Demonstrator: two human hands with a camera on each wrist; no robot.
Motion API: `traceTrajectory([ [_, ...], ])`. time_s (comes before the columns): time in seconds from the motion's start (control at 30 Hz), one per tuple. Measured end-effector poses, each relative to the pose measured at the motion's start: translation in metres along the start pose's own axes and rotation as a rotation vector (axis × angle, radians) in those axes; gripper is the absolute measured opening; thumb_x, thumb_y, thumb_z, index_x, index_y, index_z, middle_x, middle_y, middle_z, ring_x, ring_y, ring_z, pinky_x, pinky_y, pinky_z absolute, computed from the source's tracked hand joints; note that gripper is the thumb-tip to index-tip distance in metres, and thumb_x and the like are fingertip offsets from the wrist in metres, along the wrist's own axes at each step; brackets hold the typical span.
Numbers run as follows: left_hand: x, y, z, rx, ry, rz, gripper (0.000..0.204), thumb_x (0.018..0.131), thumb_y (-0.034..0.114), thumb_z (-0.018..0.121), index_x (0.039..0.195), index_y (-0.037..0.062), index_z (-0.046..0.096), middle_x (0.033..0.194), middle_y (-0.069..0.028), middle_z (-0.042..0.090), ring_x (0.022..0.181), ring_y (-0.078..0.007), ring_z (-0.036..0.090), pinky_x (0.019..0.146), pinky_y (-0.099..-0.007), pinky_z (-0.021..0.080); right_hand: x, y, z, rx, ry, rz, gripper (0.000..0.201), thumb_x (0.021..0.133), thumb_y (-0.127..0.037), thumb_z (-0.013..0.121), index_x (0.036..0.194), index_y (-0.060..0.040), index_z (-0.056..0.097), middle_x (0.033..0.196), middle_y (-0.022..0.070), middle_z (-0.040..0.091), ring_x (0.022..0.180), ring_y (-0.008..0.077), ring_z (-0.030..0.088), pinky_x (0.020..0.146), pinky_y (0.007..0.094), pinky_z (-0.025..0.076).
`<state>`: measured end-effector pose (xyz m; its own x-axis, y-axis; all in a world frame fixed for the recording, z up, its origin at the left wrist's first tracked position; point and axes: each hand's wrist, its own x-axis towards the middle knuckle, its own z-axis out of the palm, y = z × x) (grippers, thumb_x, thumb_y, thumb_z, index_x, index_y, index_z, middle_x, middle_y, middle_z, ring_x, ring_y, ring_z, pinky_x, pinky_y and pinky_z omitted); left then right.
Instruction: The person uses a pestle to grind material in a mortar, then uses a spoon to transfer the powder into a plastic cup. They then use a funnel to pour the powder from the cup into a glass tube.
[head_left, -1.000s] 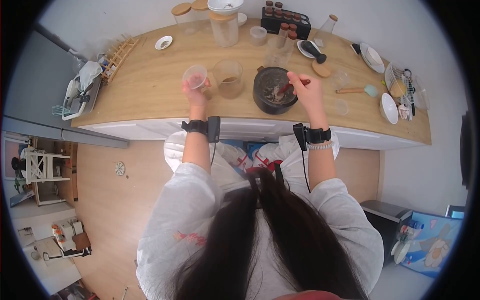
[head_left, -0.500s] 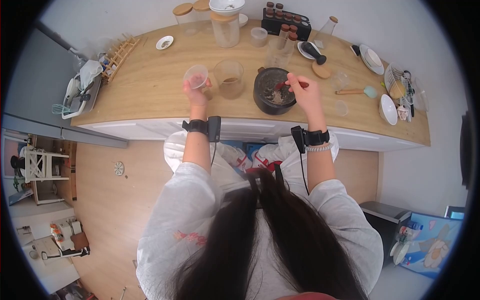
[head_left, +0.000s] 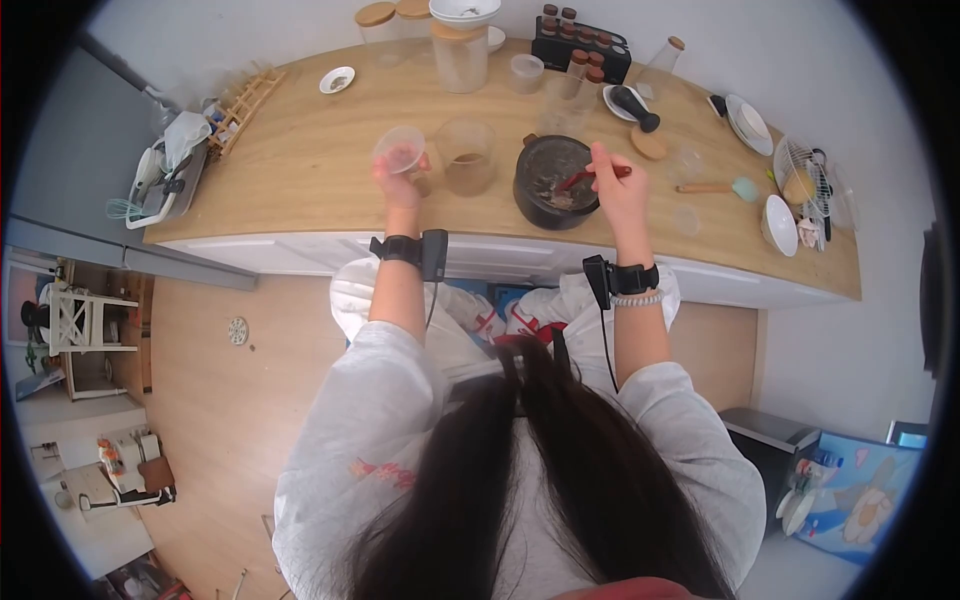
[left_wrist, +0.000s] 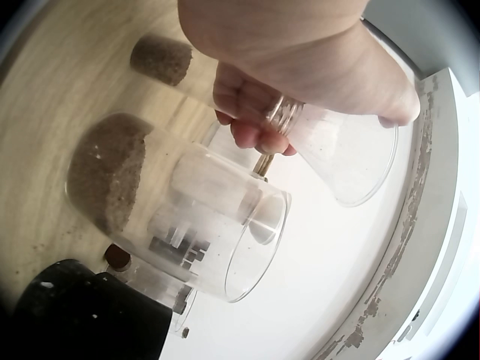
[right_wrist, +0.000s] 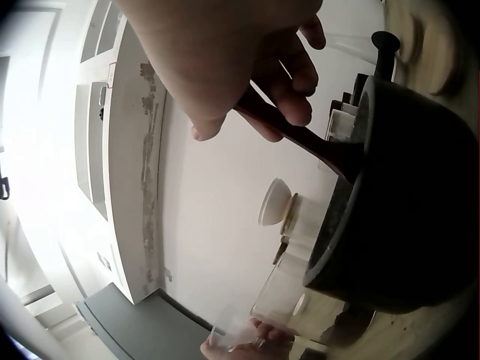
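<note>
My right hand (head_left: 622,190) pinches the handle of a dark red spoon (right_wrist: 300,139). The spoon's lower end dips into a black mortar (head_left: 540,208), where some brownish-grey ground stuff lies. Over on the other side, my left hand (head_left: 400,188) holds a clear funnel (left_wrist: 349,150) by its narrow neck, with the fingers curled round it. Below that hand, brown powder fills the bottom of a slim clear container (left_wrist: 161,58), lined up with the funnel. Between the hands stands a wide clear glass beaker (head_left: 467,140) with brown powder in its base.
Behind the mortar are a clear glass (head_left: 567,108), a black pestle (head_left: 632,105) and a black rack (head_left: 580,50) of small jars. To the right lie a spatula (head_left: 710,187) and a white bowl (head_left: 779,226). Lidded jars (head_left: 460,65) line the wall.
The spoon has shifted about inside the mortar with my right hand, its handle now angled differently. My left hand keeps its hold on the funnel. The head view has turned slightly.
</note>
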<state>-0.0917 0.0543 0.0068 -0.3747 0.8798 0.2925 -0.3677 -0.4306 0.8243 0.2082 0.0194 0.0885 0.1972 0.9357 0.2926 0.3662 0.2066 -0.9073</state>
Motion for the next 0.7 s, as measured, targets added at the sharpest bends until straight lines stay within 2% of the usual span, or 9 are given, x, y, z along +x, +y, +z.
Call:
traceTrajectory([
  [0.13,0.001,-0.001,-0.001,-0.008,0.004,-0.009,0.061,0.080,0.055,0.025,0.076,0.0024,0.055,0.058,-0.0104,0.052,0.057,-0.0228,0.051,0.056,-0.0338,0.041,-0.001,-0.004,0.002,0.134,0.077,-0.004,0.044,0.086,-0.039,0.058,0.070,0.0013,0.064,0.051,-0.0002,0.051,0.047,0.0062,0.044,0.045,0.0218,0.033],
  [0.23,0.001,-0.001,-0.001,0.001,-0.008,-0.010,0.060,0.080,0.054,0.025,0.076,0.0023,0.055,0.058,-0.0104,0.052,0.057,-0.0230,0.051,0.057,-0.0339,0.040,0.000,-0.008,0.002,0.352,0.163,-0.053,0.042,0.089,-0.036,0.054,0.072,0.0007,0.064,0.053,-0.0028,0.048,0.047,0.0051,0.039,0.044,0.0204,0.028],
  [0.33,0.000,0.000,0.000,-0.006,0.000,-0.008,0.060,0.080,0.053,0.024,0.076,0.0019,0.055,0.058,-0.0102,0.052,0.057,-0.0227,0.051,0.056,-0.0334,0.040,0.005,-0.024,-0.006,0.475,0.303,-0.042,0.041,0.091,-0.034,0.051,0.071,0.0004,0.062,0.052,-0.0040,0.044,0.047,0.0046,0.036,0.045,0.0195,0.026],
  [0.43,0.000,0.001,0.002,0.013,0.007,0.005,0.059,0.080,0.052,0.024,0.076,0.0015,0.055,0.058,-0.0100,0.052,0.057,-0.0223,0.051,0.056,-0.0329,0.040,0.022,-0.034,-0.008,0.464,0.324,-0.058,0.042,0.091,-0.034,0.051,0.069,0.0003,0.061,0.052,-0.0036,0.042,0.047,0.0047,0.035,0.045,0.0197,0.025],
  [0.53,-0.001,0.004,0.003,0.024,-0.005,-0.009,0.059,0.080,0.052,0.023,0.076,0.0012,0.054,0.058,-0.0098,0.052,0.057,-0.0220,0.051,0.055,-0.0325,0.040,0.046,-0.026,-0.004,0.484,0.311,-0.141,0.041,0.091,-0.035,0.051,0.071,-0.0001,0.060,0.054,-0.0020,0.045,0.049,0.0054,0.038,0.047,0.0195,0.028],
  [0.7,0.001,0.001,0.001,0.028,-0.007,-0.012,0.062,0.080,0.054,0.023,0.076,0.0013,0.054,0.058,-0.0095,0.052,0.057,-0.0219,0.051,0.056,-0.0322,0.040,0.086,-0.013,0.012,0.620,0.268,-0.007,0.031,0.086,-0.028,0.059,0.073,-0.0001,0.060,0.060,0.0029,0.056,0.055,0.0084,0.050,0.050,0.0195,0.037],
])
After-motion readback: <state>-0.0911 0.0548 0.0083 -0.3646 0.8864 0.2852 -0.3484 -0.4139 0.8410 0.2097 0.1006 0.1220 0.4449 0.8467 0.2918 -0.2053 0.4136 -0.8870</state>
